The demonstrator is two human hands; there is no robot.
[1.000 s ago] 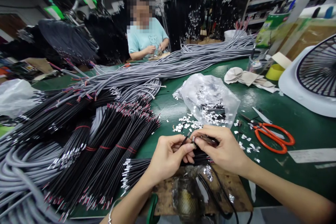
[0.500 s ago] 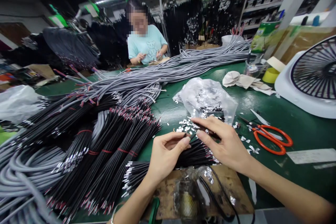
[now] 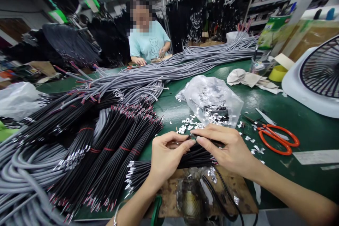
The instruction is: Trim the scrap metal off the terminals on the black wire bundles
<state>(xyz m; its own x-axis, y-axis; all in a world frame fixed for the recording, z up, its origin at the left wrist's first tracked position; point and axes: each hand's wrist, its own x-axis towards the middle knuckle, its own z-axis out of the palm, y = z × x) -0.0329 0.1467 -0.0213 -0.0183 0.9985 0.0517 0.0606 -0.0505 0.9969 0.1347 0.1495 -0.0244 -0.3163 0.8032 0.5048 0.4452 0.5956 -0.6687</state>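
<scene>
In the head view, my left hand (image 3: 168, 153) pinches a thin black cable (image 3: 192, 136) between thumb and fingers. My right hand (image 3: 226, 146) is closed at the same cable end, its thumb and fingertips almost touching the left ones. Whether a small silver piece sits between them is too small to tell. Below both hands lies a bundle of black cables (image 3: 140, 176) with pale tips. Small silver pieces (image 3: 189, 124) are scattered just beyond my fingers, spilling by a clear plastic bag (image 3: 219, 93) that holds more of them.
Orange-handled scissors (image 3: 278, 139) lie right of my hand, near a white fan (image 3: 296, 88). Banded black cable bundles (image 3: 113, 159) and grey cables (image 3: 180, 63) fill the left and back. A wooden board (image 3: 169, 201) carries a wrapped device (image 3: 192, 201). Across the table sits a co-worker (image 3: 150, 42).
My right hand has come in to the left, and its fingertips have closed at the cable end by my left hand. The co-worker's hand has lowered to the table.
</scene>
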